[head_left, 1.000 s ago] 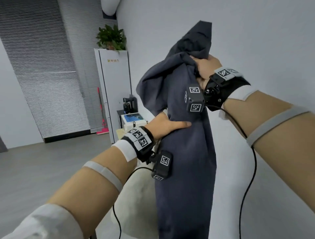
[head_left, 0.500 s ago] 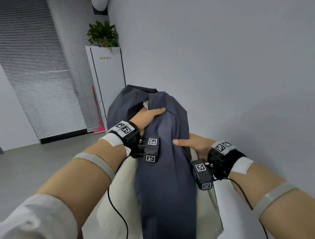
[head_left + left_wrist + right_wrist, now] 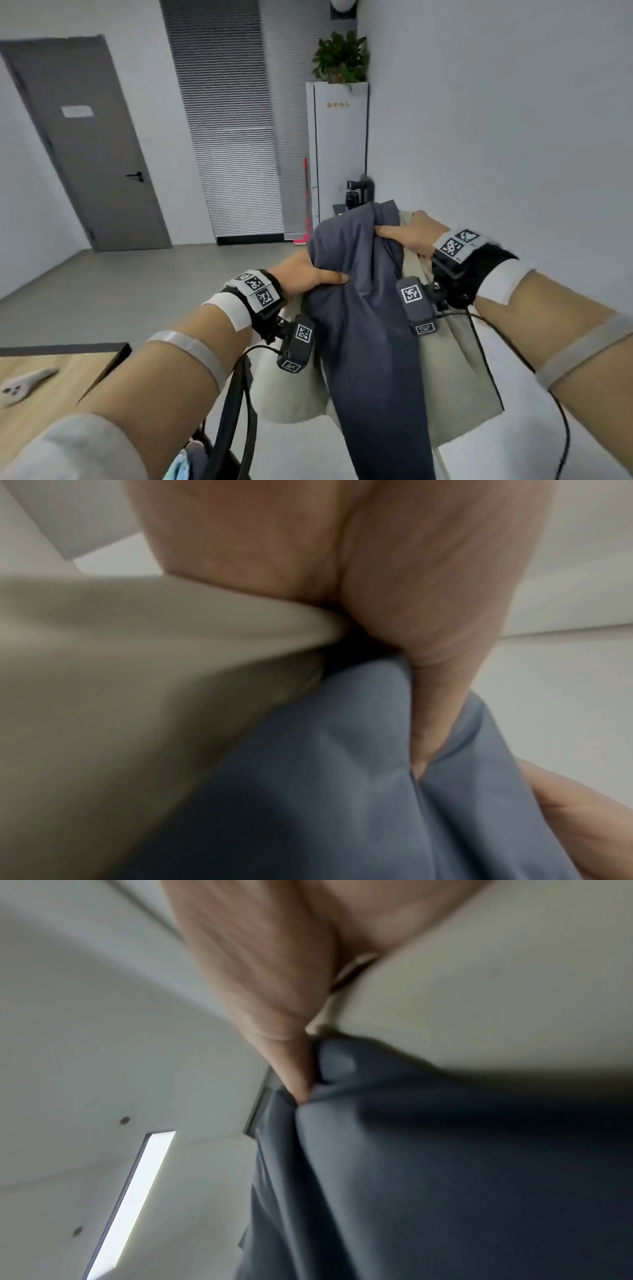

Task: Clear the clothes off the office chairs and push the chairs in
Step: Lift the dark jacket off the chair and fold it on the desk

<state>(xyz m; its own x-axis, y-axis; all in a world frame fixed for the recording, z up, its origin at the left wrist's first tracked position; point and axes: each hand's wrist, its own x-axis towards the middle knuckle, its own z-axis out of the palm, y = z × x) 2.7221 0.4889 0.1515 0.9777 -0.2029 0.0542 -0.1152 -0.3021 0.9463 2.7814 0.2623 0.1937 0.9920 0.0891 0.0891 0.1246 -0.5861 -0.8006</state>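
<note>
A dark grey-blue garment [image 3: 370, 308] hangs in front of me, draped over a beige garment [image 3: 459, 370]. My left hand [image 3: 322, 277] grips the dark garment's left fold, with the thumb on top and the fingers hidden under the cloth. My right hand [image 3: 394, 233] clutches its upper edge, with the beige cloth beneath it. In the left wrist view the thumb [image 3: 424, 696] presses into the blue cloth [image 3: 325, 791] beside beige cloth [image 3: 137, 683]. In the right wrist view the thumb [image 3: 291, 1056] pinches the dark cloth [image 3: 445, 1164].
A wooden desk corner [image 3: 51, 383] with a small white object [image 3: 24, 383] lies at the lower left. A black frame or strap [image 3: 233, 411] stands below my left arm. Farther off are a grey door [image 3: 89, 144], a white cabinet [image 3: 339, 150] with a plant [image 3: 340, 58], and open grey floor [image 3: 137, 284].
The right hand has brought the dark garment down from high up onto the beige cloth. Both hands have shifted their grip on it, and my view has turned left, showing the door.
</note>
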